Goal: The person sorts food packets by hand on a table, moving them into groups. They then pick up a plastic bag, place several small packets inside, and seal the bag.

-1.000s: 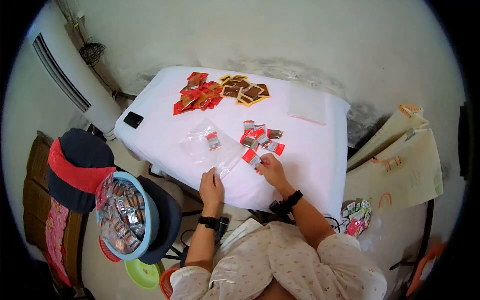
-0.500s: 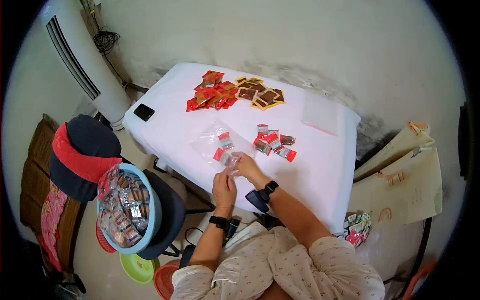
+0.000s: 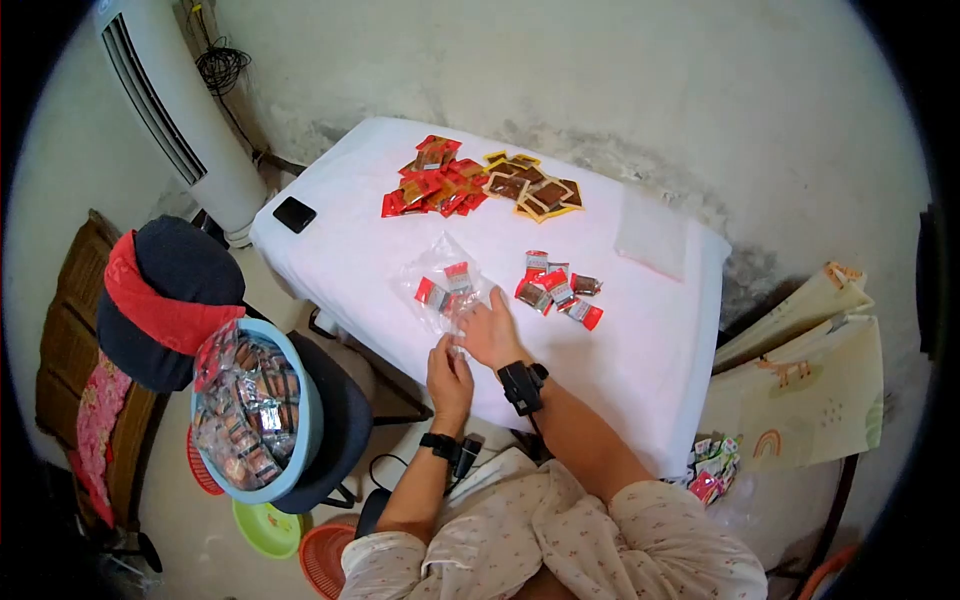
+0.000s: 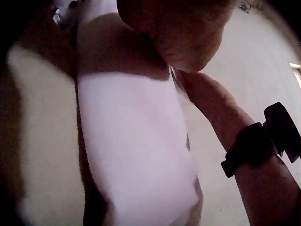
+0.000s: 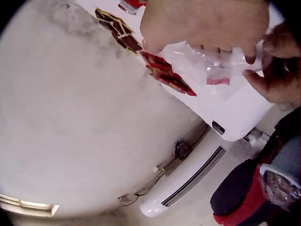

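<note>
A clear plastic bag (image 3: 440, 250) lies flat near the table's front edge. Two small red-and-silver packets, one red-topped packet (image 3: 433, 294) and another packet (image 3: 457, 277), show through its film. My left hand (image 3: 450, 382) pinches the bag's near edge between thumb and fingers. Over the bag's near right side is my right hand (image 3: 490, 335), its fingers extended and partly hidden by the film. The right wrist view has the bag (image 5: 218, 75) between both hands. In the left wrist view the left hand (image 4: 178, 33) hides the bag. Several similar packets (image 3: 558, 287) lie to the right.
Red packets (image 3: 436, 186) and yellow-edged brown packets (image 3: 537, 188) are heaped at the back of the white-covered table (image 3: 620, 350). A stack of clear bags (image 3: 650, 240) lies back right, a phone (image 3: 295, 214) at left. A blue basin (image 3: 313, 410) full of packets stands on a chair.
My right hand has carried a packet from the right-hand group leftward into the bag and released it beside the first one. The left hand keeps hold of the bag. The head view has shifted.
</note>
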`<action>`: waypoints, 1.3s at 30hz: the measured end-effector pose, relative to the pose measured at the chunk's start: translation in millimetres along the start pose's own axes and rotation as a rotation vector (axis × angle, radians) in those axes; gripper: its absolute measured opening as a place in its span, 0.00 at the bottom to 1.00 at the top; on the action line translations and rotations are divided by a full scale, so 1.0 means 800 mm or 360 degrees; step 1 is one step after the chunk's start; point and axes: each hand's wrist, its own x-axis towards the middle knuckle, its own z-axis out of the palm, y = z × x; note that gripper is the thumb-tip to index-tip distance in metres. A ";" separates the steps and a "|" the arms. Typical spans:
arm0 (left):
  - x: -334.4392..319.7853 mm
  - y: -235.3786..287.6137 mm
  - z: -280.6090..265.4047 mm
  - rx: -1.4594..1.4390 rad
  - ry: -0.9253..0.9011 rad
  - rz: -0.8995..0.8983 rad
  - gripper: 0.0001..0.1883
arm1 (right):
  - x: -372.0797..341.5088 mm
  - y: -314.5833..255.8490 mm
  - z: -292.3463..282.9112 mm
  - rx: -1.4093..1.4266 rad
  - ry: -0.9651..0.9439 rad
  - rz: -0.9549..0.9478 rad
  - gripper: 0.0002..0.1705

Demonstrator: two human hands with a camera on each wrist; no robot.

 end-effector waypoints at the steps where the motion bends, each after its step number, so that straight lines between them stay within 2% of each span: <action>1: 0.001 0.000 0.000 0.0003 -0.0007 0.0003 0.20 | 0.009 0.002 -0.012 0.0007 0.0001 -0.0003 0.38; 3: 0.003 0.002 -0.001 0.0145 0.0116 0.0078 0.19 | 0.022 0.001 -0.042 -0.0346 -0.0652 0.0021 0.35; 4: 0.005 0.003 -0.003 0.0140 0.0093 0.0061 0.19 | 0.012 0.002 -0.047 -0.0341 -0.0632 -0.0019 0.35; 6: 0.002 0.001 -0.002 0.0077 0.0115 0.0094 0.19 | -0.046 0.000 0.006 -0.0830 -0.0021 -0.0050 0.28; 7: 0.002 0.003 -0.003 0.0080 0.0095 0.0061 0.19 | -0.068 -0.010 0.006 -0.1001 0.0052 -0.0164 0.20; 8: 0.003 0.006 -0.004 0.0088 0.0071 0.0060 0.18 | -0.074 -0.024 -0.007 -0.0992 0.0069 -0.0189 0.20; 10: 0.003 0.009 -0.006 0.0162 0.0002 0.0106 0.15 | -0.078 -0.052 -0.043 -0.2111 0.0233 -0.0705 0.17; 12: 0.003 0.009 -0.007 0.0181 -0.0006 0.0169 0.13 | -0.088 -0.083 -0.065 -0.2780 0.0774 -0.1333 0.21; 13: 0.005 0.009 -0.006 0.0201 -0.0007 0.0223 0.12 | -0.093 -0.098 -0.070 -0.2776 0.0778 -0.1345 0.21; 15: 0.005 0.017 -0.007 0.0181 -0.0011 0.0215 0.11 | -0.105 -0.124 -0.069 -0.3106 0.1185 -0.1945 0.20; 16: 0.005 0.019 -0.009 0.0168 -0.0017 0.0200 0.10 | -0.108 -0.131 -0.069 -0.3102 0.1189 -0.1952 0.20; 18: 0.005 0.020 -0.010 0.0165 -0.0025 0.0186 0.10 | -0.106 -0.137 -0.072 -0.3309 0.1214 -0.1698 0.20; 24: 0.010 0.028 -0.012 0.0138 -0.0044 0.0173 0.12 | -0.087 -0.139 -0.076 -0.3280 0.1334 -0.1603 0.19; 25: 0.011 0.026 -0.011 0.0111 -0.0027 0.0171 0.12 | -0.087 -0.138 -0.076 -0.3273 0.1327 -0.1600 0.19; 27: 0.015 0.022 -0.012 0.0150 -0.0039 0.0208 0.12 | -0.085 -0.136 -0.076 -0.3115 0.1244 -0.1855 0.13; 28: 0.017 0.020 -0.012 0.0174 -0.0059 0.0247 0.12 | -0.082 -0.131 -0.078 -0.3118 0.1214 -0.1850 0.13; 30: 0.019 0.022 -0.012 0.0209 -0.0049 0.0264 0.13 | -0.083 -0.116 -0.078 -0.2129 0.0962 -0.1471 0.11; 31: 0.019 0.022 -0.011 0.0158 -0.0056 0.0202 0.14 | -0.094 -0.103 -0.073 -0.1834 0.0718 -0.1409 0.12; 32: 0.020 0.021 -0.011 0.0104 -0.0064 0.0141 0.15 | -0.111 -0.091 -0.063 -0.1839 0.0707 -0.1405 0.12; 34: 0.023 0.016 -0.009 0.0085 -0.0048 0.0159 0.15 | -0.132 -0.072 -0.053 -0.1733 0.0485 -0.0606 0.15; 36: 0.024 0.016 -0.007 0.0065 -0.0036 0.0177 0.15 | -0.127 -0.057 -0.042 -0.1734 0.0348 -0.0253 0.15; 39: 0.024 0.018 -0.006 -0.0005 -0.0024 0.0184 0.16 | -0.088 -0.040 -0.026 -0.1736 0.0332 -0.0165 0.15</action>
